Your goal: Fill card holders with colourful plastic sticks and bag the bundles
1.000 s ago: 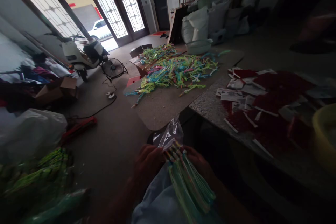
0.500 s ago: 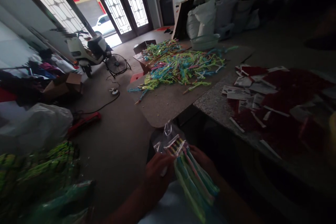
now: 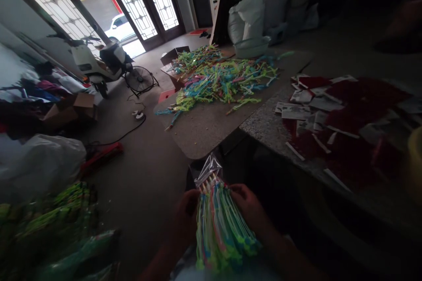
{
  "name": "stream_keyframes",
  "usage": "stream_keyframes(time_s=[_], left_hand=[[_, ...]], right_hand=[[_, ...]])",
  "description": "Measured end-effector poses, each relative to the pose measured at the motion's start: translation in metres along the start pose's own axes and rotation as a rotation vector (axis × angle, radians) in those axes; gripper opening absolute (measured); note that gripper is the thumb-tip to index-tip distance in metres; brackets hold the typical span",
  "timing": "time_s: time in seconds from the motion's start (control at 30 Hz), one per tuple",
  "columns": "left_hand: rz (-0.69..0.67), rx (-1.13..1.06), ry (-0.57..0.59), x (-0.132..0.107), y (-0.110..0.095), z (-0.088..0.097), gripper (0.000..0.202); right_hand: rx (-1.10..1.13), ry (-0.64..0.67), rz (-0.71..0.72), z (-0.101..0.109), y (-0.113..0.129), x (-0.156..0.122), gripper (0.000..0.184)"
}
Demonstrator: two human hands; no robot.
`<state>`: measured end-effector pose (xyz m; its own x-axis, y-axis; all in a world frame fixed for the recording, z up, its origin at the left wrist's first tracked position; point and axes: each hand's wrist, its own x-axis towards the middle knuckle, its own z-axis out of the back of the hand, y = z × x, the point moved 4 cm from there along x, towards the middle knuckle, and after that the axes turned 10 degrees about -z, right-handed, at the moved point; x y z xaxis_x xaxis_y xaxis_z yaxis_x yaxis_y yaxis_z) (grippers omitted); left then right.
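A flat bundle of green, blue and pink cords [image 3: 219,224] hangs in front of my lap, fanned out downward. Its tan-tipped upper ends are at the mouth of a clear plastic bag [image 3: 211,166], and at least the tips appear inside. My left hand [image 3: 188,206] is closed at the bundle's upper left edge, in deep shadow. On the upper right edge, my right hand [image 3: 245,202] pinches the cords with thumb and fingers. More such cords lie in a loose heap [image 3: 227,81] on the table beyond.
The brown table [image 3: 201,134] meets a speckled stone top [image 3: 263,127] bearing dark red packets [image 3: 356,114] with white cards. Green packed bundles [image 3: 62,210] lie at lower left. A scooter [image 3: 95,61], floor fan [image 3: 140,80] and cardboard box [image 3: 75,109] stand farther left.
The bundle has swung from slanting rightward to hanging nearly straight and spread wider. My hands have moved apart to its two sides. The bag's upper part now stands out flatter above the tips.
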<state>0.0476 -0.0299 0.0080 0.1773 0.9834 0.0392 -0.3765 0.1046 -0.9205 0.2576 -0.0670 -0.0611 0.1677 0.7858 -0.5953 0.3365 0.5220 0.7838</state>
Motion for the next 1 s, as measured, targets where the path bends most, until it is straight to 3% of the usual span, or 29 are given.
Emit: stream_keyframes(time_s=[0.13,0.3,0.53,0.67,0.87,1.0], left_hand=[[0.064,0.006,-0.030,-0.007,0.005,0.003,0.033],[0.105,-0.046,0.078,-0.010,0.020,0.001,0.031],[0.083,-0.178,0.109,-0.007,0.011,-0.004,0.042],[0.107,-0.213,0.057,-0.002,0.010,-0.013,0.032],[-0.010,0.007,0.005,0.010,0.002,-0.031,0.017],[-0.056,0.118,0.058,0.015,-0.006,-0.044,0.012]], right_hand=[[-0.034,-0.014,0.090,-0.004,0.000,-0.002,0.039],[-0.079,-0.062,0.115,-0.001,0.002,-0.001,0.035],[-0.006,-0.011,0.035,-0.007,0.002,0.004,0.055],[0.073,0.003,-0.038,-0.007,-0.003,0.007,0.065],[0.258,0.059,-0.124,0.002,-0.014,0.014,0.060],[0.289,0.028,-0.085,0.013,-0.005,0.009,0.059]])
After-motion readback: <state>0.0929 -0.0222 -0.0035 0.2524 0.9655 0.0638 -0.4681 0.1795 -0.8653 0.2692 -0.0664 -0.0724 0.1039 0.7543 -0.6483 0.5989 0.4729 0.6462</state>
